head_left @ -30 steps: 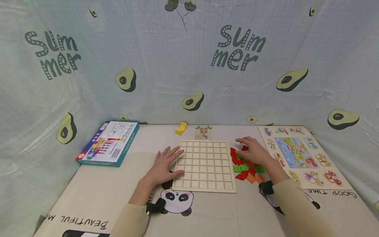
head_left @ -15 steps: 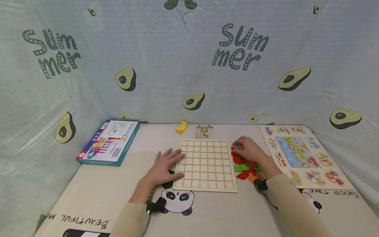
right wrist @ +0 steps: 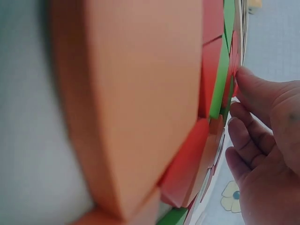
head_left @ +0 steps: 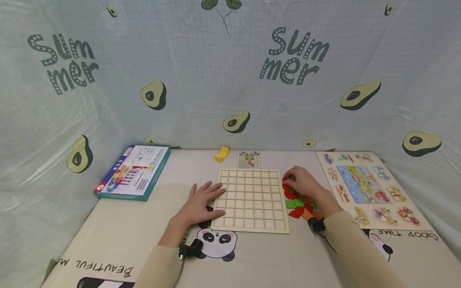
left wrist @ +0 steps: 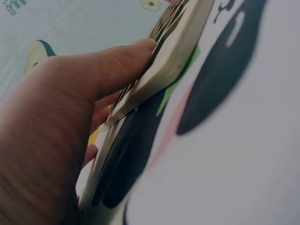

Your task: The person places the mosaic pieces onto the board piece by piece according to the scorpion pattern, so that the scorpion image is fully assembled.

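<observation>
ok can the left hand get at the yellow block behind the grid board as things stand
Probably yes. The left hand rests flat on the left edge of the grid board, and the yellow block lies past the board's far edge with only bare table between. Whether the arm stretches that far is a guess.

Left hand (head_left: 199, 203) flat on left edge of grid board (head_left: 251, 200); right hand (head_left: 304, 183) on pile of coloured pieces (head_left: 299, 204) just right of board.

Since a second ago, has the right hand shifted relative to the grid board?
Yes. The right hand has drawn in leftward toward the grid board, its fingertips now at the board's right edge over the coloured pieces.
</observation>
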Available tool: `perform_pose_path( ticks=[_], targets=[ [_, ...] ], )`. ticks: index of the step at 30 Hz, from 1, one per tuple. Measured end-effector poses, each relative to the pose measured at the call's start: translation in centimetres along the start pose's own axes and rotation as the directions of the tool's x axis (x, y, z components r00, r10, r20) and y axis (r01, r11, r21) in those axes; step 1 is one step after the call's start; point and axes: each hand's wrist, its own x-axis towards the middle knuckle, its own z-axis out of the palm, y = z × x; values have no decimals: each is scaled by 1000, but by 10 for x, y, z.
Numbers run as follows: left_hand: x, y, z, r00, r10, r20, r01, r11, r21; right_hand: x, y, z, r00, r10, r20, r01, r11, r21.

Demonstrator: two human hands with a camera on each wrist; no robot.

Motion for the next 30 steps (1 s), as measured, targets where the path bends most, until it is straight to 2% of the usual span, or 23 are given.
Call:
perform_pose_path(
  ticks=[11, 18, 30],
  targets=[
    [0, -1, 1, 1000, -6, 4, 6, 1000, 9, -1, -2, 0, 997, 76, 22, -77, 995, 57],
    [0, -2, 1, 1000, -9, 7, 9, 1000, 4, -1, 0, -6, 995, 104, 14, -105, 983, 154],
    [0, 0, 0, 1000, -21, 14, 21, 1000, 1, 2, -9, -6, 1000, 14, 10, -16, 968, 251]
  ],
)
